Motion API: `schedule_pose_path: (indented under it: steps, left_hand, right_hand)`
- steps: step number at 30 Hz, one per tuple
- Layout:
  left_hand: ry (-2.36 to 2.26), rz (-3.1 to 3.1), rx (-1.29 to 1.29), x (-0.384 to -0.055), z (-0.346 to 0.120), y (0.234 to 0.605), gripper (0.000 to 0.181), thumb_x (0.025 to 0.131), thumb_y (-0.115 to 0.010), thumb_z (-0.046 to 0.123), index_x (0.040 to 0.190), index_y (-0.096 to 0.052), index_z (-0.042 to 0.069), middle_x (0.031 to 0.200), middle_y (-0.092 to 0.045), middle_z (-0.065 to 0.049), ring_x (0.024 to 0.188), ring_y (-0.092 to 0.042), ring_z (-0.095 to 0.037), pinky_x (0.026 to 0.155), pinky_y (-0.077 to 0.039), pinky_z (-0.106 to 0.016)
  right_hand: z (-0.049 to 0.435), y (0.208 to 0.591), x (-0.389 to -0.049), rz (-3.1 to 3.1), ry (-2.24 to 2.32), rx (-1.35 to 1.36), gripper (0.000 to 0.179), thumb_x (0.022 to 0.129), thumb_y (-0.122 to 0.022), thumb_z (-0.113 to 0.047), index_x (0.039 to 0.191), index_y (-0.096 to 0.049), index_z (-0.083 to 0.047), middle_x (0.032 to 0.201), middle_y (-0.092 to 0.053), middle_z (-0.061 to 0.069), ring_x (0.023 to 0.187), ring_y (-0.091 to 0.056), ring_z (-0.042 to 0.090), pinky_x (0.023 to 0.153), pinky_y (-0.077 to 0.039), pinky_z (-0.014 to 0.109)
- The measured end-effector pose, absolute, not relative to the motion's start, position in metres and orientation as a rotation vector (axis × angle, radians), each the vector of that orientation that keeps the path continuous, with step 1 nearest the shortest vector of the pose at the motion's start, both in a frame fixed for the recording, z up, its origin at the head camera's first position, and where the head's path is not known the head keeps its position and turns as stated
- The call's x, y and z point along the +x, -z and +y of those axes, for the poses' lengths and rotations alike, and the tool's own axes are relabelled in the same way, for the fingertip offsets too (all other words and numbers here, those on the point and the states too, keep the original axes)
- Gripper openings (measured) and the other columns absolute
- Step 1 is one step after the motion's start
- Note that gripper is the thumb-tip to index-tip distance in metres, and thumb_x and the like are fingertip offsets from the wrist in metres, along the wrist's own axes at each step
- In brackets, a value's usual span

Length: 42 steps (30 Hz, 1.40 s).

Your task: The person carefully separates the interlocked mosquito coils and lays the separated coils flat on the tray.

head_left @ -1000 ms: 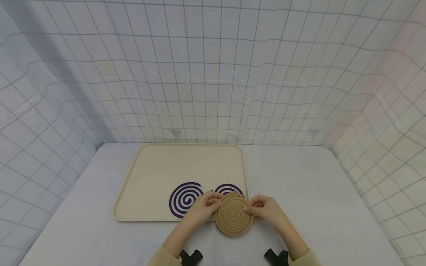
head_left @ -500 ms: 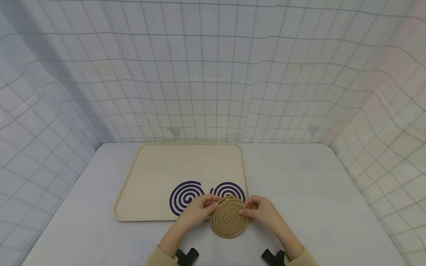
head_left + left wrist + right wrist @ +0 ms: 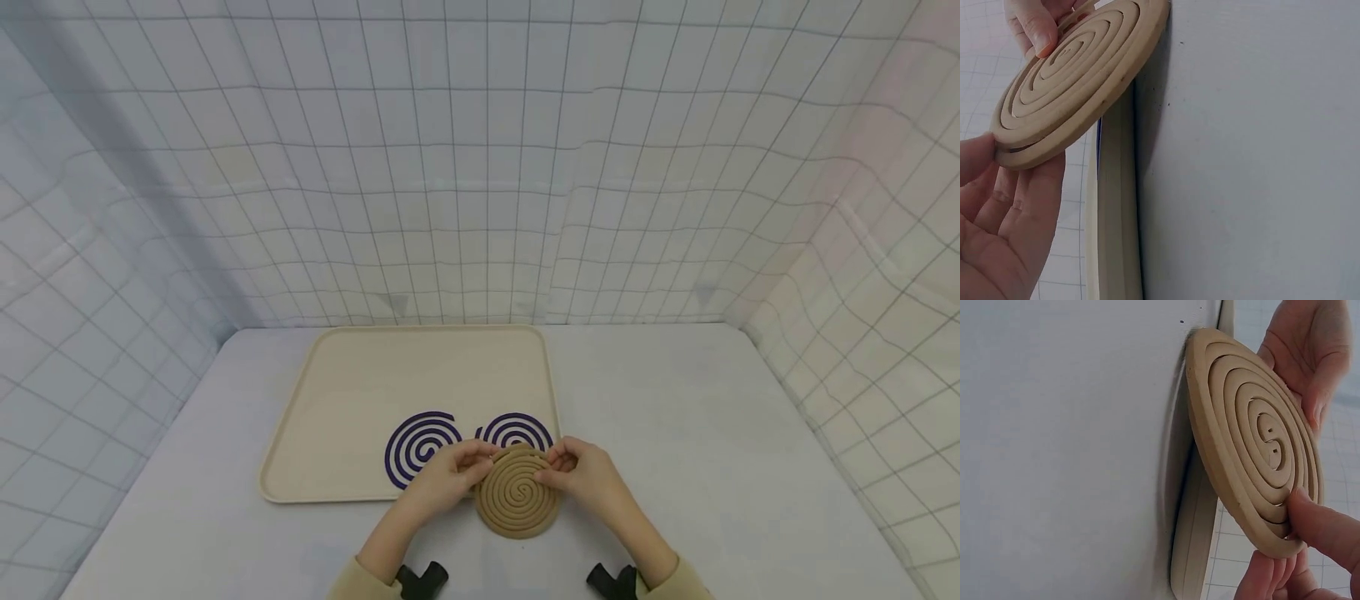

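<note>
A tan mosquito coil (image 3: 517,493), a tightly nested double spiral, is held tilted at the tray's front edge. My left hand (image 3: 444,477) pinches its left edge, thumb on top and fingers beneath. On the other side my right hand (image 3: 588,477) pinches the coil, its thumb pressing on the upper face. In the left wrist view, a narrow gap shows at the rim of the coil (image 3: 1079,81) by the left thumb. The right wrist view shows two small slots at the centre of the coil (image 3: 1254,431).
A cream tray (image 3: 420,367) lies on the white table, left of centre. Two dark purple spiral coils (image 3: 408,450) lie apart at its front; hands and tan coil partly cover them. White grid-patterned cloth (image 3: 480,208) rises behind and at both sides.
The tan coil has shifted slightly left and toward the person. My right hand has moved left with it, its thumb now nearer the coil's middle. Both hands keep hold.
</note>
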<state>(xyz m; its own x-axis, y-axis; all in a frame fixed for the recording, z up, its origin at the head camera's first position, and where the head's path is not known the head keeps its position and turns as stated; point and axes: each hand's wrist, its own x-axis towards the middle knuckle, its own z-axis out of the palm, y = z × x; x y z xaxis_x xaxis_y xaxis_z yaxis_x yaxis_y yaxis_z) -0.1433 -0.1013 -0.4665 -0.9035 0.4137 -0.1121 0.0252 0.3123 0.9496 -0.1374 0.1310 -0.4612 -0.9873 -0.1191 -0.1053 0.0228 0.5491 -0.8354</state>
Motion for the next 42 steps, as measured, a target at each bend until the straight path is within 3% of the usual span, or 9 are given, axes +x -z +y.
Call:
schedule_pose_path:
  steps: [8, 16, 22, 33, 38, 42]
  left_hand:
    - [-1.607, 2.252, 0.346, -0.138, -0.108, 0.469, 0.021, 0.092, -0.065, 0.009, 0.110, -0.064, -0.003, 0.104, -0.071, -0.015, 0.095, -0.069, -0.022, 0.078, -0.057, -0.025]
    - [-1.681, 2.321, 0.274, -0.132, -0.106, 0.473, 0.023, 0.090, -0.070, 0.012, 0.108, -0.066, -0.001, 0.098, -0.071, -0.011, 0.090, -0.071, -0.019, 0.074, -0.056, -0.021]
    - [-1.767, 2.337, 0.234, -0.132, -0.104, 0.471, 0.021, 0.089, -0.069, 0.008, 0.107, -0.065, 0.000, 0.096, -0.071, -0.012, 0.087, -0.071, -0.020, 0.070, -0.057, -0.022]
    - [-1.602, 2.505, 0.374, -0.134, -0.103, 0.465, 0.017, 0.089, -0.066, 0.005, 0.106, -0.067, 0.007, 0.098, -0.075, -0.012, 0.090, -0.072, -0.022, 0.075, -0.056, -0.021]
    - [-1.549, 2.526, 0.473, -0.132, -0.104, 0.466, 0.019, 0.091, -0.067, 0.007, 0.110, -0.067, 0.006, 0.100, -0.074, -0.011, 0.093, -0.070, -0.025, 0.079, -0.055, -0.020]
    - [-1.520, 2.451, 0.511, -0.130, -0.110, 0.466, 0.030, 0.091, -0.064, 0.004, 0.121, -0.064, 0.006, 0.113, -0.071, -0.014, 0.103, -0.068, -0.029, 0.086, -0.056, -0.028]
  right_hand:
    - [0.129, 0.461, -0.135, 2.680, 1.406, -0.063, 0.024, 0.073, -0.086, -0.013, 0.083, -0.064, -0.006, 0.076, -0.065, 0.000, 0.069, -0.056, 0.009, 0.060, -0.047, 0.019]
    - [0.125, 0.464, -0.130, 2.731, 1.419, 0.000, 0.023, 0.072, -0.087, -0.013, 0.080, -0.066, -0.008, 0.070, -0.064, -0.002, 0.064, -0.055, 0.008, 0.056, -0.047, 0.019]
    - [0.123, 0.465, -0.129, 2.794, 1.427, -0.131, 0.023, 0.071, -0.087, -0.011, 0.081, -0.066, -0.010, 0.074, -0.064, -0.003, 0.067, -0.054, 0.004, 0.061, -0.048, 0.018]
    - [0.120, 0.463, -0.129, 2.781, 1.404, -0.340, 0.019, 0.074, -0.084, -0.007, 0.086, -0.069, -0.008, 0.079, -0.067, -0.001, 0.072, -0.060, 0.006, 0.064, -0.053, 0.019]
    - [0.118, 0.460, -0.128, 2.801, 1.380, -0.369, 0.018, 0.074, -0.084, -0.007, 0.084, -0.068, -0.008, 0.078, -0.066, -0.001, 0.071, -0.060, 0.006, 0.064, -0.053, 0.019]
    - [0.121, 0.461, -0.130, 2.790, 1.380, -0.333, 0.020, 0.074, -0.085, -0.010, 0.083, -0.067, -0.009, 0.078, -0.066, -0.001, 0.071, -0.060, 0.007, 0.063, -0.052, 0.019]
